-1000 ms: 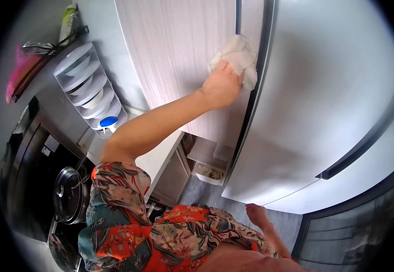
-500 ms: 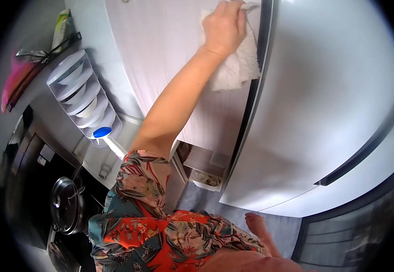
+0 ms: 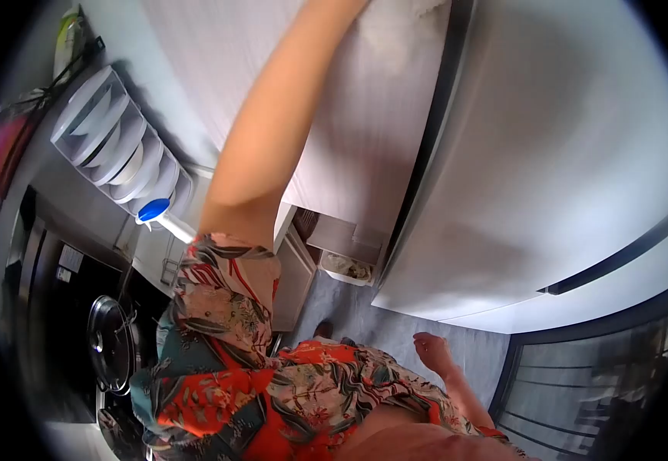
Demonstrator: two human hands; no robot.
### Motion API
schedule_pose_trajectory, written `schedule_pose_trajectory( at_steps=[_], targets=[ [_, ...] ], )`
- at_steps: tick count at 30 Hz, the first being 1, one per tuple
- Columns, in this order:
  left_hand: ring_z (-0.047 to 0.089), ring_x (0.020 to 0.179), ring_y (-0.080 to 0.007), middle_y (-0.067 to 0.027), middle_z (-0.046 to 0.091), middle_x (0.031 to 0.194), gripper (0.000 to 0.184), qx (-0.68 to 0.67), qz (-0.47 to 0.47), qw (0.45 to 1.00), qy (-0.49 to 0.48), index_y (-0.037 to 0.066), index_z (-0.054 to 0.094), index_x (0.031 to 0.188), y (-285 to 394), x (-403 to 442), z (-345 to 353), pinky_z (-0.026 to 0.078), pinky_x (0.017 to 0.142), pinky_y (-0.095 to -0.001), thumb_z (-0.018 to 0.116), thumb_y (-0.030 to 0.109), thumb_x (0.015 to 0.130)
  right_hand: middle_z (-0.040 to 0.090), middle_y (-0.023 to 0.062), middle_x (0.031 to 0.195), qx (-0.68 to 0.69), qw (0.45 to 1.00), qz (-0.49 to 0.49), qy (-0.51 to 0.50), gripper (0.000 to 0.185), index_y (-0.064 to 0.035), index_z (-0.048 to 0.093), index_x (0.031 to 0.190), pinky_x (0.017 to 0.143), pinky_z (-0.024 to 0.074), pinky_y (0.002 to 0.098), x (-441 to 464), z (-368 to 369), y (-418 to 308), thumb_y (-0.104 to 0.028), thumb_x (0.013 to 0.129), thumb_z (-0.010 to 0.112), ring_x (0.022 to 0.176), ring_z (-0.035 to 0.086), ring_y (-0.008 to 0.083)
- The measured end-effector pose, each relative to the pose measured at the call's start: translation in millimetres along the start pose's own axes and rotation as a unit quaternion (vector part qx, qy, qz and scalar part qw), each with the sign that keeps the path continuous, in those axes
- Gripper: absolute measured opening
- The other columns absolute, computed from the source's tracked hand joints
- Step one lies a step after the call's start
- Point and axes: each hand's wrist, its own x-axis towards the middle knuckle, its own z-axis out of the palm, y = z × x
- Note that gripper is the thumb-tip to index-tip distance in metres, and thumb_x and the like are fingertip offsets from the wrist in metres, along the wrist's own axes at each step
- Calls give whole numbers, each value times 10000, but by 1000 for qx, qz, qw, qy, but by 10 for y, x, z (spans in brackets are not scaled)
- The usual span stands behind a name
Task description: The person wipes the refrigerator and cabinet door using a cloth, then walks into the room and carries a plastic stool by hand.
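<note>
My left arm reaches up to the top edge, and my left hand lies outside the picture. A pale cloth (image 3: 399, 34) shows beside the wrist, lying against the light wood-grain panel (image 3: 357, 146). What holds the cloth cannot be seen. Low on the right, my right hand (image 3: 431, 352) hangs over the grey floor, fingers curled together, with nothing visible in it. To the right of the panel stands the large pale glossy door (image 3: 534, 169), separated from it by a dark strip.
At left are a tiered white rack (image 3: 123, 154), a spray bottle with a blue head (image 3: 153, 210) and a lidded pan (image 3: 111, 346) on the dark stove. Below the panel sits a white bin (image 3: 345, 267). A dark-framed glass pane (image 3: 580, 399) is at lower right.
My left hand has moved up along the panel with the cloth and out of the picture. The cloth is now cut off by the top edge. My right hand shows little change.
</note>
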Motion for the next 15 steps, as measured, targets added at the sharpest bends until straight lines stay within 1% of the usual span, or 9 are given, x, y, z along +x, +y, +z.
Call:
schedule_pose_trajectory(
  at_steps=[3, 5, 7, 9, 11, 12, 13, 14, 15],
  targets=[
    [480, 682, -216, -116, 482, 719, 174, -7, -81, 994, -76, 61, 627, 934, -41, -513, -410, 391, 606, -320, 534, 109, 796, 635, 128, 734, -14, 1000, -10, -9, 151, -56, 646, 862, 609, 504, 319, 65, -1, 8, -141, 766, 565, 638, 628, 232],
    [514, 732, -229, -126, 530, 820, 157, -173, -291, 936, -94, 37, 594, 925, -7, -701, -688, 418, 664, -333, 528, 103, 799, 642, 115, 747, -2, 998, -63, -21, 167, -40, 634, 888, 610, 501, 305, 174, 2, 2, -146, 785, 557, 629, 626, 204],
    [553, 792, -233, -106, 578, 912, 179, -384, -523, 756, -89, 30, 538, 967, -70, -853, -934, 445, 703, -367, 528, 115, 810, 642, 100, 788, 96, 991, -74, -57, 197, -14, 609, 933, 614, 494, 285, 384, -97, -138, -153, 811, 540, 643, 619, 172],
    [558, 878, -228, -102, 588, 955, 210, -554, -626, 549, -7, 14, 545, 975, -52, -939, -1197, 449, 791, -368, 475, 168, 850, 617, 89, 899, 281, 950, -9, -134, 263, 23, 544, 1034, 629, 479, 258, 620, -369, -621, -162, 850, 508, 730, 603, 151],
    [532, 973, -301, -174, 555, 1082, 365, -571, -725, 384, -25, -52, 497, 1085, 65, -1079, -1379, 412, 890, -395, 382, 228, 882, 616, 61, 898, 371, 917, -57, -137, 318, -5, 521, 1102, 631, 449, 237, 879, -557, -1109, -182, 840, 546, 781, 580, 124],
    [521, 1002, -310, -186, 544, 1103, 377, -557, -739, 377, -18, -63, 493, 1093, 144, -1191, -1440, 397, 910, -394, 367, 222, 882, 569, 60, 1040, 391, 901, -123, -140, 405, -22, 422, 1206, 718, 438, 254, 989, -631, -1338, -182, 850, 529, 922, 542, 138],
    [490, 1052, -322, -196, 516, 1146, 444, -575, -739, 349, -42, -59, 491, 1113, 204, -1327, -1491, 359, 947, -433, 418, 293, 854, 516, 56, 1121, 448, 870, -164, -128, 446, -37, 367, 1244, 763, 423, 267, 1128, -637, -1533, -181, 854, 525, 985, 506, 145],
    [487, 1060, -325, -201, 505, 1162, 450, -612, -737, 285, -45, -79, 466, 1137, 233, -1481, -1515, 351, 956, -430, 400, 264, 854, 464, 53, 1202, 502, 833, -201, -114, 492, -51, 311, 1283, 809, 408, 280, 1237, -627, -1701, -180, 858, 522, 1048, 471, 152],
    [488, 1062, -330, -209, 494, 1172, 447, -624, -729, 273, -59, -95, 449, 1148, 345, -1479, -1586, 338, 966, -428, 373, 245, 867, 425, 58, 1240, 549, 793, -224, -144, 523, -64, 281, 1300, 848, 392, 302, 1328, -602, -1825, -224, 862, 515, 1080, 452, 165]
  ],
)
